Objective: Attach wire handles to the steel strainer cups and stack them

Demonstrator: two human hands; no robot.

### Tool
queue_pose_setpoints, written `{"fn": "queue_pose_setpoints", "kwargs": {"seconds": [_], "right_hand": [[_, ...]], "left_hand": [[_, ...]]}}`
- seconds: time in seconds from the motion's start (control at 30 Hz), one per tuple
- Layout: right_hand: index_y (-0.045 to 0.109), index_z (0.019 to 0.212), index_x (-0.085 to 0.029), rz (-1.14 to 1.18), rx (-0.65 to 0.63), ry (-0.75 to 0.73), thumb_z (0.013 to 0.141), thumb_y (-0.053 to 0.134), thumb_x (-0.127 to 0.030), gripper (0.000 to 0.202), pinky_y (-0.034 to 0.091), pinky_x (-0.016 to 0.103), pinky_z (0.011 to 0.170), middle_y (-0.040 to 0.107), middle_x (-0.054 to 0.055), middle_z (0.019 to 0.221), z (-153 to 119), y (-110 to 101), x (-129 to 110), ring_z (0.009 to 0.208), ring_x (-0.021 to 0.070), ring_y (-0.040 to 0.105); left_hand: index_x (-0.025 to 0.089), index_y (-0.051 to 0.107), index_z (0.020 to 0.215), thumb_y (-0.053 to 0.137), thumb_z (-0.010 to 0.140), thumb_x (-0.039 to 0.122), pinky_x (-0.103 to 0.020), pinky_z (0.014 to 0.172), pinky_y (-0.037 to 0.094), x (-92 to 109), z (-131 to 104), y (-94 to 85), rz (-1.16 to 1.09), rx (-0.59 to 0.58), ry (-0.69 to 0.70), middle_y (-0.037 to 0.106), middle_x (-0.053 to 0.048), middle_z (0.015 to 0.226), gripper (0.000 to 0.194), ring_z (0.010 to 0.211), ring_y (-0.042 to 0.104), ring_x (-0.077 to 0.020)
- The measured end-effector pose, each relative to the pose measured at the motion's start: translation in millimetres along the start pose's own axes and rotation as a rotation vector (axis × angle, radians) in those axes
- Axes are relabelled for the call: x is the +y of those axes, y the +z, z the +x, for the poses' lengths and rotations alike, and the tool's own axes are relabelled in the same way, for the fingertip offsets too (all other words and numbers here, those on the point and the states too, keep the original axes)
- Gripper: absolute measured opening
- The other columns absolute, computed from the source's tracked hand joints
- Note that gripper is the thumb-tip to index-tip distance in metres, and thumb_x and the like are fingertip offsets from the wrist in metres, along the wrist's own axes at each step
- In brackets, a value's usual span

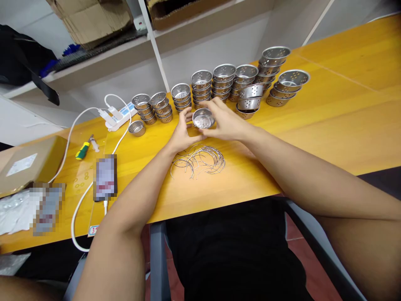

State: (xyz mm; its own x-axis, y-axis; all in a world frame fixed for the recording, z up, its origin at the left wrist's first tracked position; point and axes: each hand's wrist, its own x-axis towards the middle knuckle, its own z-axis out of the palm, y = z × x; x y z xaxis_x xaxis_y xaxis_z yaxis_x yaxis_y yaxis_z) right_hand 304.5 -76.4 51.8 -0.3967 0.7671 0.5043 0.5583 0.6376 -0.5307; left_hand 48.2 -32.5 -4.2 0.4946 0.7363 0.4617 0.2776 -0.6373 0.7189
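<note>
Between my hands is a small perforated metal cup (203, 119), its open top facing me. My right hand (226, 120) grips it from the right, fingers over the far rim and thumb at the near side. My left hand (182, 133) curls round its left side, thumb reaching under the near edge; its exact contact is partly hidden. Just nearer me on the table lies a loose pile of thin curved metal wires (206, 159). Behind the hands stand stacks of similar perforated cups (224, 77), and a single cup (137, 128) sits to the left.
A leaning stack of cups (250, 98) stands right of my hands. On the left are a white power strip (120, 117) with cables, a phone (105, 177), a green-yellow screwdriver (82, 151) and a cardboard box (34, 163). A shelf (216, 33) runs behind the yellow table (338, 125).
</note>
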Motion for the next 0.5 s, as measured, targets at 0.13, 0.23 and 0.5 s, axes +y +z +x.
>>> {"fn": "queue_pose_setpoints", "kwargs": {"seconds": [0.13,0.23,0.5], "right_hand": [[0.070,0.158,-0.018,-0.213,-0.082,0.158,0.087,0.104,-0.050,0.085,0.057,0.077,0.134,0.065,0.026,0.158,-3.7,-9.8,29.4,0.155,0.0574,0.068],[0.075,0.144,-0.016,-0.302,-0.177,0.253,0.085,0.103,-0.049,0.073,0.063,0.078,0.126,0.068,0.028,0.153,-3.4,-12.0,42.2,0.146,0.0586,0.072],[0.081,0.110,-0.015,-0.287,-0.145,0.182,0.081,0.107,-0.044,0.049,0.052,0.084,0.131,0.071,0.032,0.151,-8.4,-18.6,35.5,0.151,0.0640,0.064]], "left_hand": [[0.030,0.047,0.168,0.100,0.088,0.077,-0.065,0.132,0.060,5.0,-3.2,-4.0,0.017,-0.023,-0.059,0.063,-0.022,0.175,0.107,0.160,0.069,-0.0427],[0.027,0.055,0.160,0.096,0.094,0.064,-0.061,0.132,0.061,10.8,-4.5,-5.5,0.048,-0.031,-0.054,0.066,-0.020,0.170,0.086,0.157,0.072,-0.0406],[0.027,0.054,0.158,0.091,0.098,0.055,-0.060,0.130,0.062,15.1,-4.4,-5.4,0.083,-0.036,-0.040,0.068,-0.020,0.167,0.076,0.154,0.074,-0.0387]]}}
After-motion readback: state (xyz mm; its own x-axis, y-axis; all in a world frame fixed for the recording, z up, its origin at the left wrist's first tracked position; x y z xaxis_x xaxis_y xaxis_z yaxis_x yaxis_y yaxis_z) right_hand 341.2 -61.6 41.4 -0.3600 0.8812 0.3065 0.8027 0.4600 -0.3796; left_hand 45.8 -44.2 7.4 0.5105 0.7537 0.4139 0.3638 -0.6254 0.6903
